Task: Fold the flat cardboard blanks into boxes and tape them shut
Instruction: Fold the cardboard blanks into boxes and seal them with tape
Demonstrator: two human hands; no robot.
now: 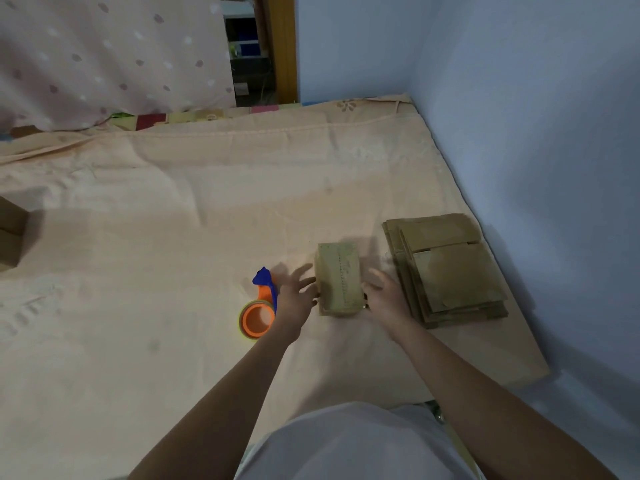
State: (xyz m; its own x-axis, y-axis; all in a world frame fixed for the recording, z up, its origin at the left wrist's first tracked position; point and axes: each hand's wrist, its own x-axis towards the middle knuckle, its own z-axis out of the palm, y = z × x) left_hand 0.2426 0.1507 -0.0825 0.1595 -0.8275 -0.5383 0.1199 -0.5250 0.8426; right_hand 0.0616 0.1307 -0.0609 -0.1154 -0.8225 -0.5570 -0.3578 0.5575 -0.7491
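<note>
- Fingers of the left hand were spread and fairly straight, their tips touching the left side of the small cardboard box.
- Right hand lay against the box's right side, its fingers loosely extended along the wall; whether the thumb curled round the near edge could not be told.
- Between the two hands the box sat on the bed sheet, closed on top, with a strip of tape showing a jagged edge running lengthwise down the lid.
- Both bare forearms reached in from the lower edge of the view, above a light-coloured garment at the bottom centre.
- Just left of the left hand, partly hidden behind it, lay a tape dispenser with an orange core, a yellowish roll and a blue handle pointing away from the person.
- Just right of the right hand rested a stack of flat cardboard blanks, brown, several layers deep, the upper pieces smaller than the lower ones and slightly askew.
- The stack sat near the right edge of the bed, close to the pale blue wall.
- At the far left edge, part of another brown box showed, well apart from the hands.
- Beyond the bed hung a pale spotted curtain, and beside it a wooden door frame with a dark opening.
</note>
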